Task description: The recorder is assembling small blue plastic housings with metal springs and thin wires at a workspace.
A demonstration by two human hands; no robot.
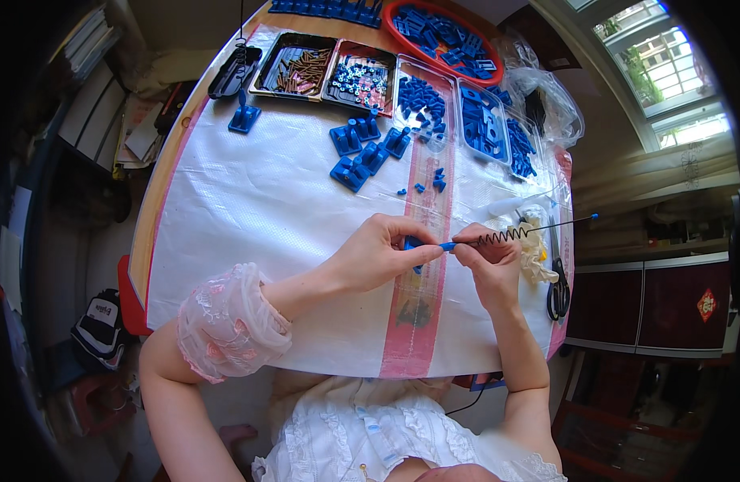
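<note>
Over the right middle of the covered table, my left hand (pixel 374 251) pinches a small blue plastic part (pixel 412 242) between thumb and fingers. My right hand (pixel 492 259) is closed on a black coiled wire (pixel 510 235), whose straight end runs up to the right to a blue tip (pixel 595 216). A narrow blue piece (pixel 448 247) bridges the gap between my two hands; whether the wire sits inside it is hidden by my right fingers. Beyond my hands, several assembled blue bases with upright clips (pixel 350 172) stand in a group, with a few small blue pieces (pixel 439 180) nearby.
Along the far side stand trays of brass-coloured screws (pixel 301 71), small nuts (pixel 360 84) and blue parts (pixel 422 100), plus a red basin (pixel 395 30). A black tray (pixel 225 80) and single blue base (pixel 244 120) lie far left. Black-handled scissors (pixel 558 293) and a cream cloth (pixel 534 255) lie right.
</note>
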